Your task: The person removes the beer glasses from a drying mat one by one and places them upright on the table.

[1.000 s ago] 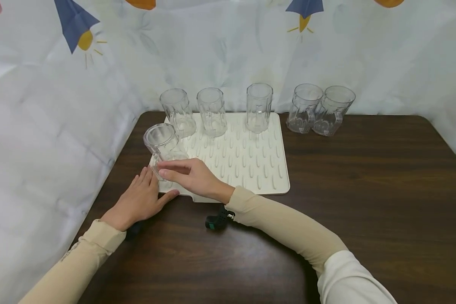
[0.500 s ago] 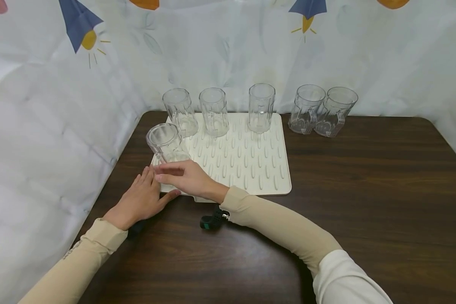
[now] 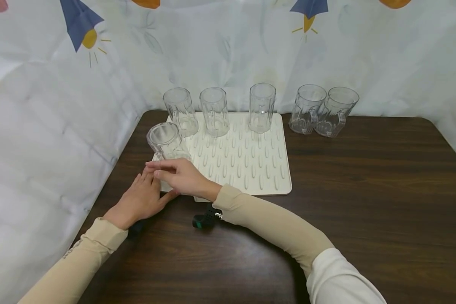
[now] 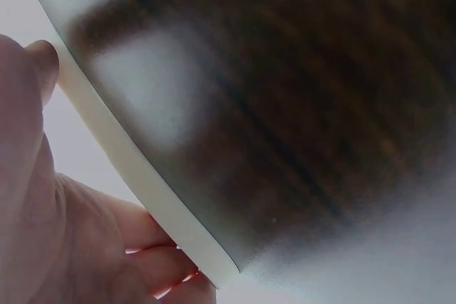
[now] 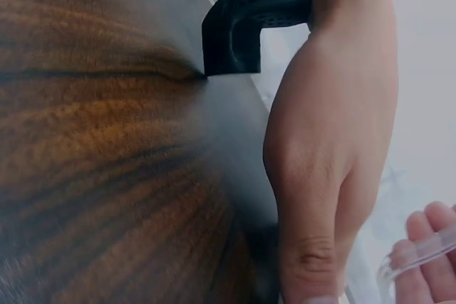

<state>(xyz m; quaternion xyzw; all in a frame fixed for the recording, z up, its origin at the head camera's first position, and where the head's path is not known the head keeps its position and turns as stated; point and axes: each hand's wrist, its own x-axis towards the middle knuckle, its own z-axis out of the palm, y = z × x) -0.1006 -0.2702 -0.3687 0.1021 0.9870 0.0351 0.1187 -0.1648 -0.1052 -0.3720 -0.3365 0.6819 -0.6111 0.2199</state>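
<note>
A clear, paneled plastic or glass mug (image 3: pixel 168 145) stands on the front-left part of the white ridged drying mat (image 3: pixel 246 164), its handle turned toward the mat's front-left corner. At that corner the left hand (image 3: pixel 140 196) lies with fingers straight, thumb along the front edge; its grip is spread and has hold of no mug. Above the same corner, the right hand's (image 3: pixel 180 173) grip is loosely curved, with a gap between thumb and forefinger. The handle (image 5: pixel 420 253) crosses some fingertips in the right wrist view, but I cannot tell whether it is held.

The step looks like settling this mug on the mat. To do it well, steady the mat's corner with the left palm, keep those fingertips clear of the base, and let the handle slip free without tugging, so the mug doesn't knock the rear-left mug (image 3: pixel 179 112) on the mat.
</note>
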